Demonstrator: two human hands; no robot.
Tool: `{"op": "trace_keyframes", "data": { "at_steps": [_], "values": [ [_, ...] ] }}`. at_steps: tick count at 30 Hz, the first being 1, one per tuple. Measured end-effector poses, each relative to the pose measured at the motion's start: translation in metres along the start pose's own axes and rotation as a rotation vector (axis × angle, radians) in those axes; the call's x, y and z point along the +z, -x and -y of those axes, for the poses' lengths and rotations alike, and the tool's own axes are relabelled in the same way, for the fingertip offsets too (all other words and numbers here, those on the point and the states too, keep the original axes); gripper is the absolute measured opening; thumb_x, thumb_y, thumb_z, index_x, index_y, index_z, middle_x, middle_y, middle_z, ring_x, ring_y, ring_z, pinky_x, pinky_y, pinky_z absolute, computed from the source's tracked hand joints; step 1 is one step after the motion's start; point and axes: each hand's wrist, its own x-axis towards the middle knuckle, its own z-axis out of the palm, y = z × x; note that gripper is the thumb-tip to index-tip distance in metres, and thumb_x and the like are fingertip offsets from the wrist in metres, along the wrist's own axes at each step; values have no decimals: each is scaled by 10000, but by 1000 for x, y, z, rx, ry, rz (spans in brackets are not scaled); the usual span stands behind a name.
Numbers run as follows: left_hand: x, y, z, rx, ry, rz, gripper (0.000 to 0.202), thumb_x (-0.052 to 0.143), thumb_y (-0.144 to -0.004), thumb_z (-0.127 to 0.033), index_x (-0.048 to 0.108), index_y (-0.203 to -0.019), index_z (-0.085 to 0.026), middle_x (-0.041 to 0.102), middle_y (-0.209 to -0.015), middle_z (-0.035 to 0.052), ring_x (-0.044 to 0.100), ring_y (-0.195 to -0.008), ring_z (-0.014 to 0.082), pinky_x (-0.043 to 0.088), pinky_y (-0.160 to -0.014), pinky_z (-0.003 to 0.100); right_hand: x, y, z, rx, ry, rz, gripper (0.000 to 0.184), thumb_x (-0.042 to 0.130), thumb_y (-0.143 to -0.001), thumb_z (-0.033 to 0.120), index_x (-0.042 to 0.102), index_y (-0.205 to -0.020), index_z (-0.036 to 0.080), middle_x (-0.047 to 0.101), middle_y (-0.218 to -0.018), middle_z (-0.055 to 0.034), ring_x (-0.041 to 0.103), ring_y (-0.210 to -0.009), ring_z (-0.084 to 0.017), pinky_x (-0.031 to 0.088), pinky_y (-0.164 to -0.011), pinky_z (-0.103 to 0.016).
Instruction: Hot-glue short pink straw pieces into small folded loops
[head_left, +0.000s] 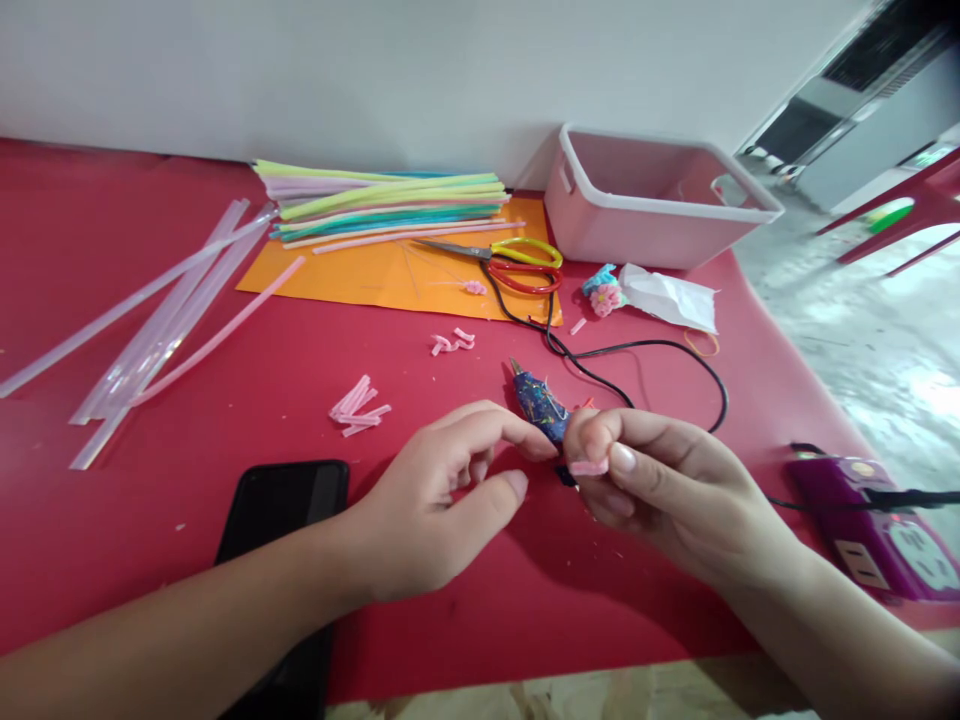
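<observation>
My right hand is closed in a pinch on a short pink straw piece, held just above the red table. My left hand hovers beside it with loosely curled, parted fingers, its index tip near the pink piece; it holds nothing. Behind both hands lies a blue glue gun with a black cord running right. Cut pink straw bits lie in two small piles, one left of the hands and one farther back.
A black phone lies under my left forearm. Clear glue sticks are at left. Coloured straws, orange paper and scissors sit at the back, with a pink tub, crumpled paper and a purple power strip at right.
</observation>
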Motion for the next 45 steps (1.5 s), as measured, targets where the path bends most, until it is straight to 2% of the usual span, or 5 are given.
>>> {"op": "trace_keyframes", "data": {
  "at_steps": [17, 27, 35, 39, 45],
  "values": [
    [-1, 0, -1, -18, 30, 34, 141, 575, -931, -235, 699, -943, -170, 631, -809, 8, 511, -589, 77, 409, -521, 198, -2, 1, 0, 59, 235, -25, 237, 668, -915, 412, 659, -866, 181, 492, -674, 34, 422, -527, -50, 292, -471, -200],
    [2, 2, 0, 106, -51, -18, 79, 636, -890, -199, 687, -847, -156, 625, -758, 2, 490, -547, 63, 398, -494, 188, 0, 0, 3, -90, 404, 13, 195, 653, -931, 354, 695, -859, 178, 576, -796, 1, 456, -569, -49, 360, -504, -205],
    [1, 0, 3, 10, 56, -210, 125, 637, -909, -275, 702, -857, -182, 611, -735, 7, 538, -647, 117, 433, -581, 233, -13, -4, 3, -573, 1380, -331, 251, 537, -872, 149, 645, -1093, 200, 675, -1009, -95, 617, -959, -251, 513, -860, -419],
    [-1, -5, 5, -93, 236, -341, 114, 688, -878, -307, 721, -876, -198, 625, -740, -3, 525, -654, 108, 441, -600, 221, -30, -7, 2, -462, 1721, -387, 441, 506, -766, 123, 588, -1198, 153, 626, -1173, -159, 561, -1110, -351, 479, -951, -539],
    [-2, -8, 6, -128, 406, -375, 136, 711, -876, -329, 739, -870, -196, 680, -766, 0, 507, -613, 87, 436, -592, 221, -33, -7, 2, -296, 1758, -195, 440, 498, -717, 96, 592, -1136, 193, 657, -1055, -96, 633, -988, -291, 529, -876, -455]
  ]
}}
